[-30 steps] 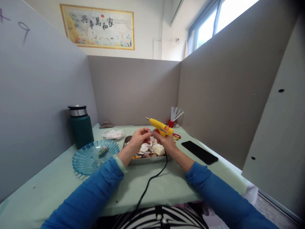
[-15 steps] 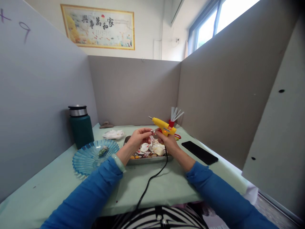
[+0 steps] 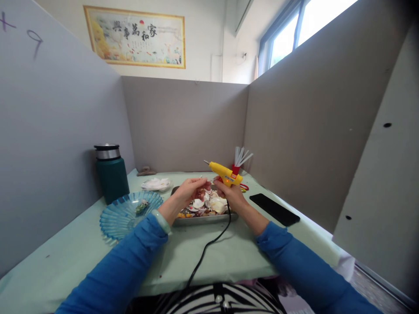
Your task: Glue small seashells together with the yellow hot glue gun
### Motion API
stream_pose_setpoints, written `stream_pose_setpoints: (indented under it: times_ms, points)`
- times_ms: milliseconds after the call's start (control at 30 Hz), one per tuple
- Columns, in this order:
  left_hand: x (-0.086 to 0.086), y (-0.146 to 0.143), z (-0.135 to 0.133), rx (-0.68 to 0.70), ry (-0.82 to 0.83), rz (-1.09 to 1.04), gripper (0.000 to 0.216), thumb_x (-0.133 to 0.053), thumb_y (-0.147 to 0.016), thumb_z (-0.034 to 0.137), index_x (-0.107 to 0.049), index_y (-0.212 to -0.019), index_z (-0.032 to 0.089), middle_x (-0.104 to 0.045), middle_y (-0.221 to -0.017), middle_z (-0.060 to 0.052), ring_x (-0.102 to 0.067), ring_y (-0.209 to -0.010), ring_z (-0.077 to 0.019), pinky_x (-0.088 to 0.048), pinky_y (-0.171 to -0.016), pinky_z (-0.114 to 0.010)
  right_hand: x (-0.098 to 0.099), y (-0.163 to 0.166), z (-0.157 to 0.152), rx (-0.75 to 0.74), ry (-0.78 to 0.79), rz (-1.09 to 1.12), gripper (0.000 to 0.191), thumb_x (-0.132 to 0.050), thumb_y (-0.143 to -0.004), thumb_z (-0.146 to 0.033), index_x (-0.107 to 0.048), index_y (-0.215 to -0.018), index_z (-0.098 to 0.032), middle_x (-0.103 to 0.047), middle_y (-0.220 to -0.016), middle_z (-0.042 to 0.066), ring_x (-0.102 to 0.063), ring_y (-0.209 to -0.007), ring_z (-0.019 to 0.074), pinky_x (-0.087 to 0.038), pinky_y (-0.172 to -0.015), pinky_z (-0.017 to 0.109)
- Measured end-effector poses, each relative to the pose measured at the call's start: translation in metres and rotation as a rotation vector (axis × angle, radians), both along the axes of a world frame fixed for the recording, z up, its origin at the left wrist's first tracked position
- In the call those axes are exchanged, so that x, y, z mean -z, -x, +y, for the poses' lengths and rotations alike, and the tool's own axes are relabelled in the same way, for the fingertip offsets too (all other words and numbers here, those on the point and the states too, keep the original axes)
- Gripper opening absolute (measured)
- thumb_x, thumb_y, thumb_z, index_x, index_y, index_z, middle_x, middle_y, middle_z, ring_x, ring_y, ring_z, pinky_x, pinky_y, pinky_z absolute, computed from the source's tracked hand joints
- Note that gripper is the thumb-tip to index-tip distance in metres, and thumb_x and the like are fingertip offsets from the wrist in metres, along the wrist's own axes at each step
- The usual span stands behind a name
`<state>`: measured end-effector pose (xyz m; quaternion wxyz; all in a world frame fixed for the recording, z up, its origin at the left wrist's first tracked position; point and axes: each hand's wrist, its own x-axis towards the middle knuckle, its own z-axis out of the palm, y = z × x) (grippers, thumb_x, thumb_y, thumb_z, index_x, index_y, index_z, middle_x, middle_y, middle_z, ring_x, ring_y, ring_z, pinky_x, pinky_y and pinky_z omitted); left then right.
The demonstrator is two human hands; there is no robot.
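Now R hand (image 3: 233,194) has its grip wrapped round gun (image 3: 220,171), nozzle (image 3: 206,162) up, prob. keeping heat off L hand (image 3: 189,192), can't tell its grip, over tray (image 3: 203,220).

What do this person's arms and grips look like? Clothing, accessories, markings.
Both arms: long, loose blue fabric sleeves, wrinkled, bunched short of the wrists, no markings visible. Left grip: ungloved hand, smooth pale green round bangle at the wrist, material unclear. Right grip: ungloved hand, no bangle visible.
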<state>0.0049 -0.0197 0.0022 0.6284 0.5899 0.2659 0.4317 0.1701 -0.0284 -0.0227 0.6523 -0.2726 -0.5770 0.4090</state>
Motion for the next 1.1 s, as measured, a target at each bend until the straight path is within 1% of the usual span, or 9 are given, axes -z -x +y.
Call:
stream_pose_setpoints:
  times_ms: [167, 400, 467, 600, 667, 767, 867, 967, 1100]
  points:
    - [-0.001, 0.002, -0.003, 0.135, 0.086, -0.038, 0.022, -0.073, -0.069, 0.030, -0.063, -0.074, 0.011, -0.057, -0.068, -0.003, -0.044, -0.048, -0.0048, -0.033, -0.044, -0.019, 0.002, -0.001, 0.001, -0.025, 0.014, -0.028, 0.028, -0.070, -0.066, -0.039, -0.058, -0.080, -0.018, -0.043, -0.048, -0.008, -0.034, -0.039, 0.0056, -0.026, -0.040, 0.021]
    - [-0.005, 0.002, -0.007, 0.217, 0.214, -0.038, 0.014, -0.072, -0.067, 0.020, -0.062, -0.070, 0.011, -0.054, -0.061, -0.001, -0.038, -0.043, -0.0032, -0.028, -0.040, -0.019, 0.002, -0.001, 0.000, -0.100, 0.018, -0.081, 0.030, -0.071, -0.067, -0.041, -0.059, -0.081, -0.018, -0.041, -0.047, -0.009, -0.034, -0.041, 0.0055, -0.027, -0.041, 0.021]
    - [-0.005, 0.002, -0.006, 0.192, 0.230, -0.063, 0.012, -0.071, -0.068, 0.019, -0.063, -0.071, 0.011, -0.054, -0.061, -0.001, -0.041, -0.044, -0.0038, -0.030, -0.040, -0.019, 0.002, -0.003, 0.001, -0.091, 0.016, -0.084, 0.030, -0.071, -0.067, -0.041, -0.059, -0.082, -0.018, -0.042, -0.048, -0.009, -0.033, -0.041, 0.0053, -0.027, -0.041, 0.020]
    - [-0.006, 0.006, -0.002, 0.073, 0.261, -0.152, 0.009, -0.069, -0.069, 0.016, -0.063, -0.073, 0.012, -0.060, -0.067, -0.003, -0.044, -0.045, -0.0042, -0.034, -0.041, -0.018, 0.002, -0.010, 0.004, -0.025, 0.004, -0.098, 0.030, -0.069, -0.069, -0.042, -0.061, -0.084, -0.017, -0.042, -0.050, -0.008, -0.034, -0.042, 0.0054, -0.027, -0.041, 0.020]
    - [-0.008, 0.008, 0.001, 0.011, 0.274, -0.186, 0.007, -0.068, -0.070, 0.014, -0.062, -0.072, 0.011, -0.062, -0.068, -0.003, -0.042, -0.043, -0.0034, -0.035, -0.041, -0.018, 0.003, -0.015, 0.005, 0.027, -0.021, -0.165, 0.030, -0.069, -0.070, -0.042, -0.063, -0.084, -0.016, -0.043, -0.050, -0.007, -0.035, -0.043, 0.0059, -0.028, -0.041, 0.020]
    - [-0.012, 0.013, 0.004, -0.050, 0.288, -0.217, 0.005, -0.065, -0.072, 0.013, -0.061, -0.070, 0.011, -0.059, -0.063, -0.002, -0.039, -0.041, -0.0026, -0.033, -0.039, -0.017, 0.006, -0.020, 0.006, 0.124, -0.046, -0.306, 0.029, -0.069, -0.070, -0.042, -0.065, -0.081, -0.016, -0.048, -0.052, -0.005, -0.039, -0.045, 0.0072, -0.032, -0.043, 0.021]
    - [-0.014, 0.017, 0.007, -0.060, 0.287, -0.231, 0.004, -0.063, -0.073, 0.013, -0.061, -0.071, 0.011, -0.056, -0.058, 0.000, -0.038, -0.040, -0.0026, -0.032, -0.038, -0.016, 0.011, -0.021, 0.008, 0.194, -0.055, -0.379, 0.027, -0.070, -0.068, -0.042, -0.067, -0.078, -0.017, -0.055, -0.057, -0.002, -0.046, -0.050, 0.0096, -0.039, -0.048, 0.023]
    - [-0.013, 0.020, 0.011, -0.031, 0.279, -0.239, 0.005, -0.061, -0.075, 0.015, -0.061, -0.072, 0.011, -0.056, -0.060, 0.000, -0.039, -0.040, -0.0026, -0.033, -0.038, -0.017, 0.016, -0.021, 0.012, 0.217, -0.111, -0.394, 0.026, -0.070, -0.068, -0.042, -0.068, -0.080, -0.019, -0.063, -0.068, 0.000, -0.054, -0.061, 0.0135, -0.044, -0.054, 0.025]
    - [-0.011, 0.022, 0.012, 0.023, 0.263, -0.263, 0.005, -0.060, -0.075, 0.014, -0.059, -0.071, 0.011, -0.057, -0.064, -0.001, -0.040, -0.041, -0.0034, -0.033, -0.038, -0.018, 0.020, -0.022, 0.018, 0.224, -0.166, -0.418, 0.026, -0.069, -0.070, -0.041, -0.068, -0.084, -0.019, -0.065, -0.074, 0.002, -0.058, -0.067, 0.0156, -0.047, -0.058, 0.027]
